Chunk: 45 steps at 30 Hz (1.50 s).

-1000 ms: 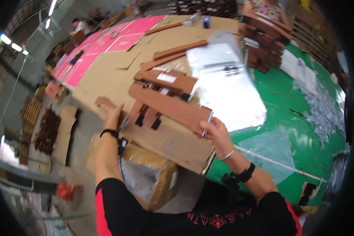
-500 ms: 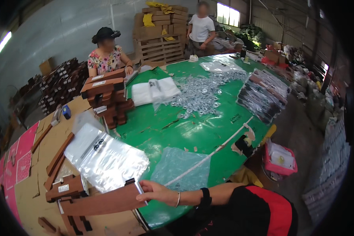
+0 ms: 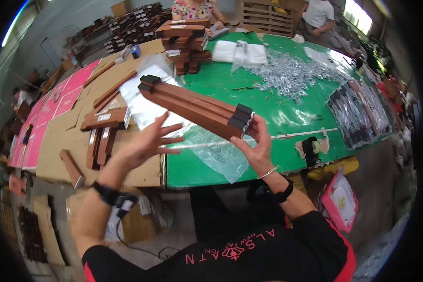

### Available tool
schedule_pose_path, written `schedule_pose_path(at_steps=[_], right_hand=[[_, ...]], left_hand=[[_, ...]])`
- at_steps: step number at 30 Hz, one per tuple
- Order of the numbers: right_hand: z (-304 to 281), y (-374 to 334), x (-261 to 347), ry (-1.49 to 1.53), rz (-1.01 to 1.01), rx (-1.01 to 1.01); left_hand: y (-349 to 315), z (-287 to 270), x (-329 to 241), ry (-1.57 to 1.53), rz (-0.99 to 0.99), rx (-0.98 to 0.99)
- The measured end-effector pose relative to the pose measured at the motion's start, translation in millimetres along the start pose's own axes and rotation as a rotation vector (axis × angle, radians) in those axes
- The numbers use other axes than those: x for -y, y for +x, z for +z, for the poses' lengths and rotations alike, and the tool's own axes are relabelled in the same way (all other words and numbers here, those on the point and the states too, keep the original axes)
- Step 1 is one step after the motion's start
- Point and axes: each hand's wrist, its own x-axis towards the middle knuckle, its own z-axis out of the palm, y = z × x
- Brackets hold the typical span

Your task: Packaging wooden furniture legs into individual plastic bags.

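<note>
My right hand [image 3: 257,146] grips one end of a bundle of long brown wooden slats [image 3: 192,105] with black caps at both ends. It holds the bundle aslant above the table, the far end pointing up and left. My left hand [image 3: 148,141] is open below the bundle, fingers spread, touching nothing that I can see. Under the bundle's far end lie clear plastic bags [image 3: 145,101] in a loose pile. A bluish clear bag [image 3: 221,157] lies flat on the green tabletop near its front edge, between my hands.
More brown wooden pieces [image 3: 105,121] lie on the cardboard at left; others form a tall stack [image 3: 185,44]. Metal rings [image 3: 289,73] heap on the green cover, with wrapped bundles [image 3: 359,113] to their right. A pink basket [image 3: 340,199] stands below the edge. Two people are across the table.
My view has tilted downward. The wooden bundle has risen from low over the cardboard to above the table, its black caps now showing. My left hand has come fully into view, open.
</note>
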Motion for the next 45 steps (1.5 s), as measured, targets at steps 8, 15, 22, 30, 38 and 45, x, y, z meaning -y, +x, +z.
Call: schedule_pose_path(at_steps=[8,15,22,30,38,45], right_hand=[[-52.8,-45.4,4.5,-0.415,-0.717,0.31],[-90.6,-52.9,-3.4,-0.424,-0.453,0.395],[-90.7,-49.7,6.3,-0.265,0.01,0.516],[-84.3,-39.8,-36.6,-0.21,0.196,0.504],[-83.5,5.7,-47.4,-0.52,-0.106,0.462],[-74.0,-11.7,-94.3,-0.734,-0.081,0.789]], left_hand=[[63.9,118.3,94.6,-0.92,0.562,-0.22],[71.4,148.9,113.5,-0.997,0.606,-0.232],[80.2,172.3,141.8,-0.887,0.485,-0.404],[69.7,186.3,132.3,-0.412,0.497,-0.319],[40.3,156.6,195.6,1.275,0.577,-0.481],[50.2,164.2,213.7,1.206,0.614,-0.513]])
